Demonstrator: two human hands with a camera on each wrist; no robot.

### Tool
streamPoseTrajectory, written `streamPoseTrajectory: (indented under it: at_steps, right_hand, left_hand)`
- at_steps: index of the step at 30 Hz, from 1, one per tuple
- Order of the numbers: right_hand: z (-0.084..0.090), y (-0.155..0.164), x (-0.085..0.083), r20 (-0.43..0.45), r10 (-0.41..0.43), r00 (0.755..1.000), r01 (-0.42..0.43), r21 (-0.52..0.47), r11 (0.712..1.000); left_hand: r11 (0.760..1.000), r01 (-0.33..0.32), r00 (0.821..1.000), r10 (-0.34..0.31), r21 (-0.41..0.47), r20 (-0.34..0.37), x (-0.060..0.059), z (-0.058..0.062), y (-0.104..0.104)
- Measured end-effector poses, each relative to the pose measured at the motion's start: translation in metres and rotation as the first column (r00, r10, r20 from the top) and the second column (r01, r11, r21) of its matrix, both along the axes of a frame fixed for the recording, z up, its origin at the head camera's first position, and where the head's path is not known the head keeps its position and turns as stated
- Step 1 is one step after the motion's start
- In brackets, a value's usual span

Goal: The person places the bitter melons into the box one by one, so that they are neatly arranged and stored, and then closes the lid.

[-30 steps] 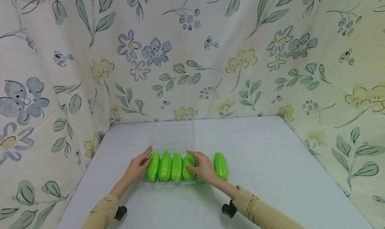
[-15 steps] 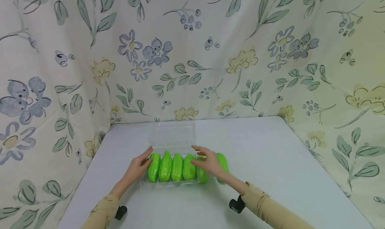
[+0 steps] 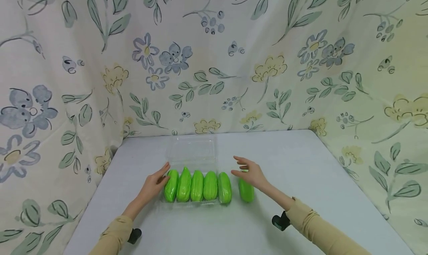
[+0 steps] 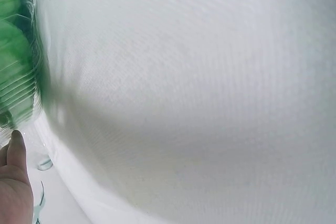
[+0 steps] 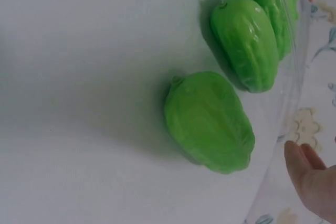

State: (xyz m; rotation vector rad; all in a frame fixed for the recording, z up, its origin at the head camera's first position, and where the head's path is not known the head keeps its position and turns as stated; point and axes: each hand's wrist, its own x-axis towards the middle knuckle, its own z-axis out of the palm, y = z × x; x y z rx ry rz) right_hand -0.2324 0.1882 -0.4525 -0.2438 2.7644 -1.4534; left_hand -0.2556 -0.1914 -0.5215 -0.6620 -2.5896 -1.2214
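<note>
Several glossy green gourds (image 3: 197, 186) lie side by side in a clear plastic clamshell box (image 3: 208, 203), whose lid (image 3: 191, 150) is folded back. One more gourd (image 3: 224, 188) lies right beside the box's right edge. Another gourd (image 3: 246, 191) lies apart, farther right; its upper end is partly hidden by the right hand. The left hand (image 3: 154, 183) rests at the box's left side with loosely extended fingers next to the leftmost gourd. Above the outlying gourd, the right hand (image 3: 250, 172) holds nothing, with thumb and fingers apart. In the right wrist view, that outlying gourd (image 5: 210, 121) shows whole.
A white-covered table (image 3: 301, 180) carries everything. Floral cloth (image 3: 234, 80) hangs behind it and along both sides. Small black devices sit at the left wrist (image 3: 134, 236) and the right wrist (image 3: 281, 220).
The right hand has moved right, from over the box to the outlying gourd, uncovering the gourd at the box's right edge. The left hand has stayed in place.
</note>
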Motion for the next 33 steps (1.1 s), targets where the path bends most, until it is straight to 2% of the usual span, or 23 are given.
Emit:
streamPoseTrajectory:
  at_steps: [9,17,22,33]
  right_hand:
    - [-0.007,0.029,-0.007,0.048,-0.053,0.997,0.048,0.094,0.994]
    - [-0.013,0.038,-0.006,0.226,-0.056,0.973,0.019,0.165,0.986]
    - [-0.021,0.04,-0.005,0.284,-0.033,0.958,-0.008,0.141,0.99]
    - [-0.033,0.041,-0.002,0.287,0.026,0.957,-0.053,0.087,0.995]
  left_hand:
    - [1.0,-0.009,1.0,0.009,0.004,0.025,0.001,-0.001,0.0]
    - [1.0,-0.011,0.999,0.011,0.009,0.036,0.001,0.0,0.0]
    - [1.0,-0.006,1.0,0.005,0.004,0.028,0.002,0.001,0.0]
    - [1.0,0.008,1.0,-0.008,-0.007,0.0,0.002,0.003,0.001]
